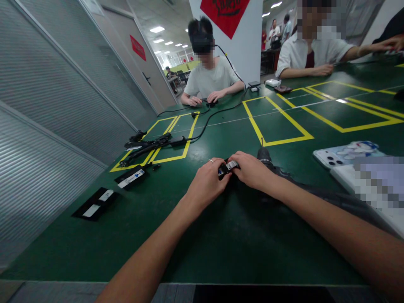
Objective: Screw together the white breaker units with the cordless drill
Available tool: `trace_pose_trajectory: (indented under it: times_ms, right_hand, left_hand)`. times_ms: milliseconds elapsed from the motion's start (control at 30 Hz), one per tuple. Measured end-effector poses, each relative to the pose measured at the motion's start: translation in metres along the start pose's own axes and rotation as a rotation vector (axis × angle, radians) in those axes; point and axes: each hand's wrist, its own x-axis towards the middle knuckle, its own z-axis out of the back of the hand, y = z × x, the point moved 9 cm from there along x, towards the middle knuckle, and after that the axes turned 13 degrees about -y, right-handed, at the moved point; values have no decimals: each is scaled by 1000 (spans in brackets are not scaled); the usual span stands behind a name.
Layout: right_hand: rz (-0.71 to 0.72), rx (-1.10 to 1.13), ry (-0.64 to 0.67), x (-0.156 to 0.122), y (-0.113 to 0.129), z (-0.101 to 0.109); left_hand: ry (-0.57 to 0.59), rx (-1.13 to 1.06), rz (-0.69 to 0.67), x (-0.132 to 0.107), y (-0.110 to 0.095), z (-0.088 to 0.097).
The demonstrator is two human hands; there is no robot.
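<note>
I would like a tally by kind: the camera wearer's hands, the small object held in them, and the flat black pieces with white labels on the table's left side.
Left hand and right hand: 2
Small object: 1, as far as visible
Nearer black piece and farther black piece: 2
Total: 5

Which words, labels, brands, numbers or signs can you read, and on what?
None is legible.
Red diamond sign on pillar: black brushed characters, cut off, unreadable.
Red sign on door: blurred.
White labels on two flat black pieces: too small.
Pale label on small black item between left hand and right hand: too small.
Black cylinder by right hand: faint pale marks, unreadable.
</note>
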Motion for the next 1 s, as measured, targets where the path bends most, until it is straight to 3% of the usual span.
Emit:
trace_pose_trajectory:
  times_ms: [200, 533, 700, 800, 1000]
  right_hand:
    - [-22, -17, 26, -1, -1, -1]
    - [-30, -28, 22, -1, -3, -3]
    - [-52, -66, 6, -2, -4, 1]
    - [-56, -72, -2, -2, -4, 3]
    - [-62, -73, 22, -1, -4, 2]
  left_hand:
    - [-1, 5, -24, 0, -4, 0]
    - [37, 305, -173, -3, -11, -5]
    - [-44, 383, -92, -5, -8, 4]
    - [-74, 362, -56, -5, -7, 7]
    - [-17, 191, -113, -3, -8, 0]
